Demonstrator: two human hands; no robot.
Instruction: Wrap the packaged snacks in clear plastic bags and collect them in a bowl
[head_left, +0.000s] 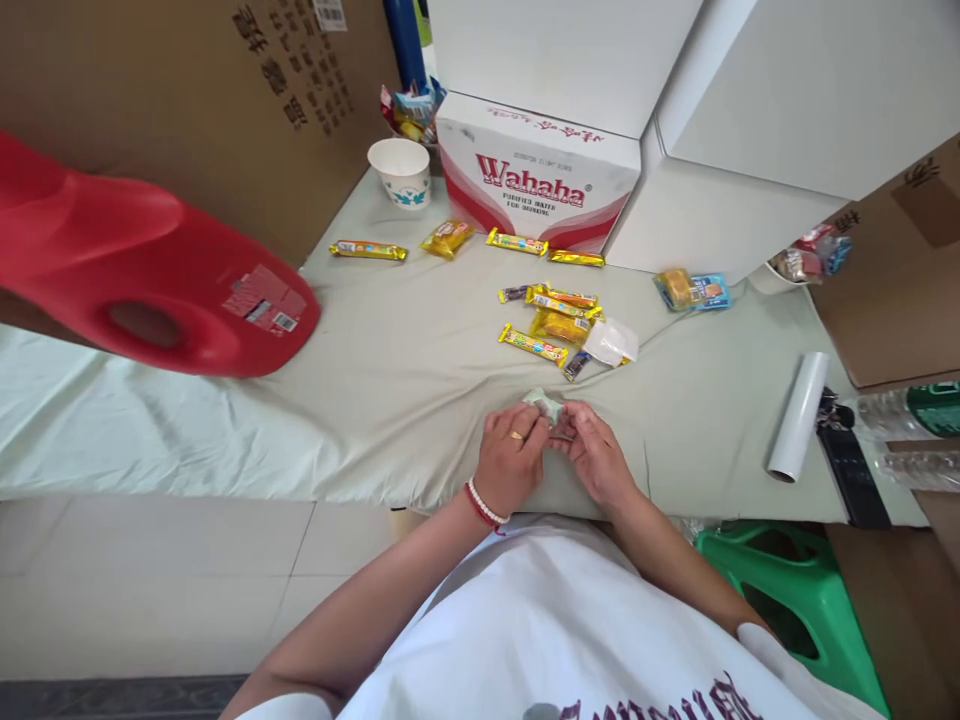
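Observation:
A small pale green crumpled packet (543, 402) is held at the near edge of the cloth-covered table, its lower part covered by fingers. My left hand (514, 450), wearing a ring and a bead bracelet, has its fingers closed on the packet's left side. From the right, my right hand (598, 452) pinches the same packet. Just beyond them lies a heap of snacks: a yellow-wrapped stick (532, 344), a yellow packet (561, 326), a small dark packet (577, 364) and a white packet (611, 342).
A red jug (195, 250) lies at the left. Along the back are a paper cup (400, 172), a Wahaha carton (536, 180) and a blue-and-yellow snack packet (691, 290). At the right lie a white roll (799, 418), a black strap-like object (853, 475) and plastic bottles (911, 412). A green stool (810, 600) stands below.

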